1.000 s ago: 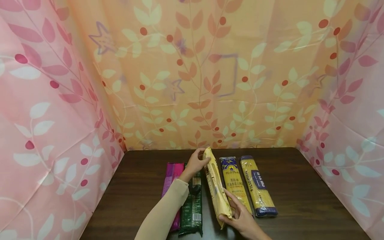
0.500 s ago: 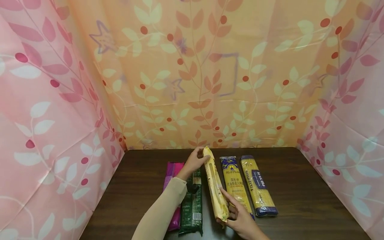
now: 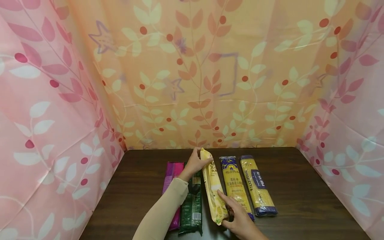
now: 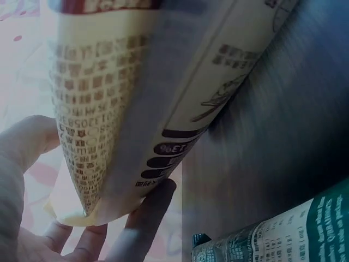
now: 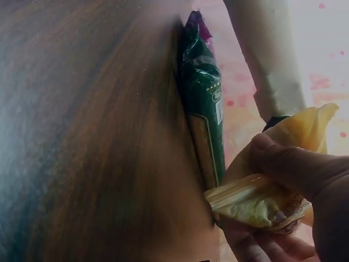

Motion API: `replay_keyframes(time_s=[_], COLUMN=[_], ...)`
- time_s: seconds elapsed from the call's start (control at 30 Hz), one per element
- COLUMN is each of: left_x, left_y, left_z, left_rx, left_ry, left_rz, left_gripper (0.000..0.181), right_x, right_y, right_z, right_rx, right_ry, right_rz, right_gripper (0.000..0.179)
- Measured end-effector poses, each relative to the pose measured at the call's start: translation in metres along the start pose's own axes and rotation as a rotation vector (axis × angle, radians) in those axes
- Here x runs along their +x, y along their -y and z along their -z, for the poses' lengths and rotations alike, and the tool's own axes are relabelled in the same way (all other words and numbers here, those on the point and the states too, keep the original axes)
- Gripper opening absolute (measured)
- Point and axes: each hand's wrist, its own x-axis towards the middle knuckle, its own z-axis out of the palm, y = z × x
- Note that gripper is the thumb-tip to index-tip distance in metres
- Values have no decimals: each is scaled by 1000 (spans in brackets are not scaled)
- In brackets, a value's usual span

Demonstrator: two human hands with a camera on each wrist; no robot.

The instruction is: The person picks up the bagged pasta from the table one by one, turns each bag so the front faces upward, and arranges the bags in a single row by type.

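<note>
Left of the yellow packet [image 3: 213, 182], a sleeve [image 3: 162, 211] overhangs the magenta packet [image 3: 174, 170].

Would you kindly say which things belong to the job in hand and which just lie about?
In the job: yellow pasta packet, held by left hand and right hand.
Apparently lying about: magenta packet; green packet; second-from-right spaghetti packet; rightmost spaghetti packet.

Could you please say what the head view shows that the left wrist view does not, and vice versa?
Only the head view shows the right hand, the magenta pack, the rightmost pack and its neighbour. Only the left wrist view shows the dense brown text on the held yellow pack. Both show that pack, the left hand and the green pack.
</note>
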Motion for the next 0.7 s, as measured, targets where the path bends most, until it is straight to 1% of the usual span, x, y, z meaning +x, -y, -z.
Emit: replay_keyframes(time_s=[0.1, 0.17, 0.23, 0.33, 0.4, 0.47, 0.57, 0.67, 0.7], left_x=[0, -1, 0, 0, 1, 1, 1, 1, 1], left_y=[0, 0, 1, 3, 5, 6, 8, 6, 6], left_z=[-2, -3, -4, -6, -7, -7, -8, -7, -6], left_rx=[3, -5, -9, -13, -3, -2, -23, -38, -29], left_ry=[-1, 4, 9, 9, 10, 15, 35, 65, 72], left_rz=[9, 12, 19, 28, 33, 37, 18, -6, -14], left_gripper=[71, 66, 62, 59, 60, 62, 65, 69, 70], right_x=[-1, 0, 1, 3, 3, 3, 3, 2, 3], right_y=[3, 5, 7, 9, 11, 12, 15, 16, 17], right_z=[0, 1, 1, 1, 1, 2, 2, 2, 2], right_rx=[-51, -44, -4, 96, 178, 228, 275, 271, 264], right_ry=[-6, 5, 26, 55, 60, 54, 48, 27, 11], right_rz=[-2, -20, -59, -160, -240, -295, -325, -314, -312], right_gripper=[103, 105, 110, 120, 125, 127, 126, 123, 123])
